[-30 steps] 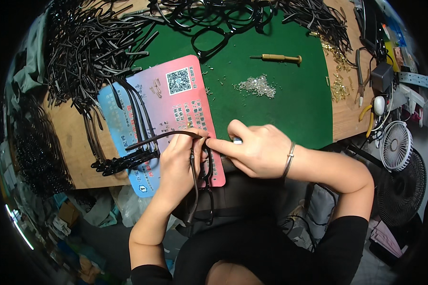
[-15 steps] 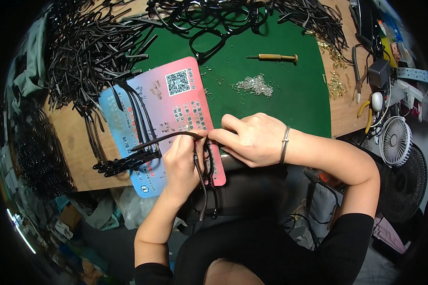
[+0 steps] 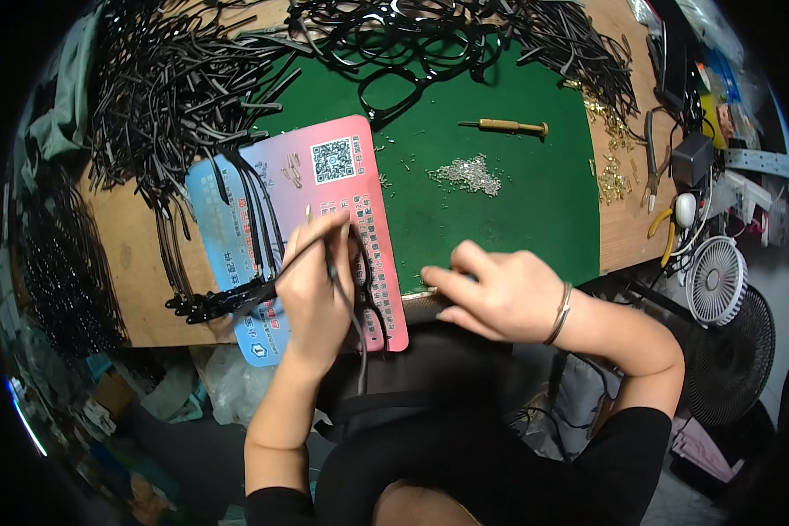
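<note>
Black eyeglasses (image 3: 362,373) with dark temples are in my left hand (image 3: 311,294), whose fingers are closed around them over the pink and blue printed mat (image 3: 379,197). Part of the frame is hidden by the fingers. My right hand (image 3: 513,294) is apart from the glasses, over the front edge of the green mat (image 3: 535,223), with index finger and thumb spread and nothing visible between them. A heap of tiny silver screws (image 3: 469,175) lies beyond it. Farther back rests a brass-coloured screwdriver (image 3: 510,127).
Black temples (image 3: 175,96) pile up at the back left. Several eyeglass frames (image 3: 390,92) lie at the back. A row of black glasses (image 3: 223,302) sits at the mat's left. Gold-coloured parts (image 3: 615,180), pliers (image 3: 662,237) and a white fan (image 3: 717,276) are at the right.
My right hand has left the glasses and moved right and toward me, its fingers spreading. My left hand has shifted left and slightly away with the glasses, turning them.
</note>
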### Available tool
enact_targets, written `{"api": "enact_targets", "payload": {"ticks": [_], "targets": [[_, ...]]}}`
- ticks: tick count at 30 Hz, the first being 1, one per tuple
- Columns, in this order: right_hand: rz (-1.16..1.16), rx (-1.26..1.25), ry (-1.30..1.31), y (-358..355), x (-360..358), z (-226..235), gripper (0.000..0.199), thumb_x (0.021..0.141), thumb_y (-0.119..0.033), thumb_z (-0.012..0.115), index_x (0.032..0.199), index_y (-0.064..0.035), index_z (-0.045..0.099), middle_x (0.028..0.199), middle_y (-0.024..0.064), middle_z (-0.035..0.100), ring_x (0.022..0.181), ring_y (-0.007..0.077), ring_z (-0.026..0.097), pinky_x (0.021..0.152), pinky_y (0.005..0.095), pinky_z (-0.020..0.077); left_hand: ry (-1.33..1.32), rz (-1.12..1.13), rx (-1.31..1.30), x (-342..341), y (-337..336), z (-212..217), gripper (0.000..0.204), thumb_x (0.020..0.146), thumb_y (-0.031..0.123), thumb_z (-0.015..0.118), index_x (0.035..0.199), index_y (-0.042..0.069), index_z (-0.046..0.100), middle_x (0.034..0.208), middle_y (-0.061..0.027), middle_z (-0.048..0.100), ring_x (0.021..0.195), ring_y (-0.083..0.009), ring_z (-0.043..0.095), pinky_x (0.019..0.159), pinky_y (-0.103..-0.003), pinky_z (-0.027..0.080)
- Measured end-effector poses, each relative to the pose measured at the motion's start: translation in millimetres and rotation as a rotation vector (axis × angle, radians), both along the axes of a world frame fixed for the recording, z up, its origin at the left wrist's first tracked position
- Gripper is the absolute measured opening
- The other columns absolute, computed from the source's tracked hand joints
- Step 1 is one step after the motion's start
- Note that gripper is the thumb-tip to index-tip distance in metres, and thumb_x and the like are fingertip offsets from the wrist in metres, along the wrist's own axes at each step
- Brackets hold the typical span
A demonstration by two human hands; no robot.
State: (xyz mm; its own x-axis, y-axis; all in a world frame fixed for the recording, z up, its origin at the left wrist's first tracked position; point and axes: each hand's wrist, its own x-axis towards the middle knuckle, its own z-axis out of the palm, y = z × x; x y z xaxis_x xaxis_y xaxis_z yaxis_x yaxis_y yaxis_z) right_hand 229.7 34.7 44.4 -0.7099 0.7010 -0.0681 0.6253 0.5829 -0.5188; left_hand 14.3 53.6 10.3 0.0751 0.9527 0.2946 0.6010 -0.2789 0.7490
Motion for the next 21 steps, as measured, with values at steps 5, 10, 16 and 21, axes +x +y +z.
{"api": "enact_targets", "payload": {"ticks": [5,10,16,21], "targets": [[0.021,-0.030,-0.137,-16,-6,-3,0.053,0.078,-0.038,0.062,0.123,-0.0126,0.050,0.085,0.0078,0.048,0.060,0.0192,0.057,0.049,0.0300,0.0484,-0.068,0.068,-0.176,10,13,3,0.024,0.085,-0.005,0.052,0.108,-0.003,0.055,0.092,-0.0168,0.061,0.080,-0.0256,0.064,0.070,-0.033,0.051],[-0.109,-0.072,-0.076,-8,9,6,0.046,0.078,-0.026,0.063,0.120,-0.0106,0.051,0.088,0.0094,0.047,0.061,0.0208,0.057,0.051,0.0307,0.0497,-0.209,-0.078,-0.219,-12,-18,24,0.037,0.084,-0.013,0.049,0.116,0.004,0.057,0.109,-0.0143,0.056,0.085,-0.0177,0.062,0.071,-0.027,0.053],[-0.200,0.003,-0.040,-13,12,-3,0.037,0.074,-0.013,0.064,0.110,-0.0128,0.057,0.085,0.0082,0.048,0.061,0.0194,0.058,0.049,0.0299,0.0485,-0.163,-0.179,-0.200,-26,-40,23,0.021,0.081,-0.007,0.057,0.100,0.000,0.059,0.095,-0.0137,0.063,0.075,-0.0215,0.063,0.065,-0.028,0.050],[-0.196,0.154,-0.083,-21,12,-10,0.040,0.069,-0.013,0.065,0.109,-0.0142,0.060,0.081,0.0063,0.048,0.058,0.0174,0.055,0.047,0.0286,0.0470,0.062,-0.538,-0.023,-56,-50,19,0.019,0.067,0.000,0.072,0.082,0.004,0.061,0.086,-0.0075,0.067,0.081,-0.0236,0.064,0.071,-0.033,0.053]]}}
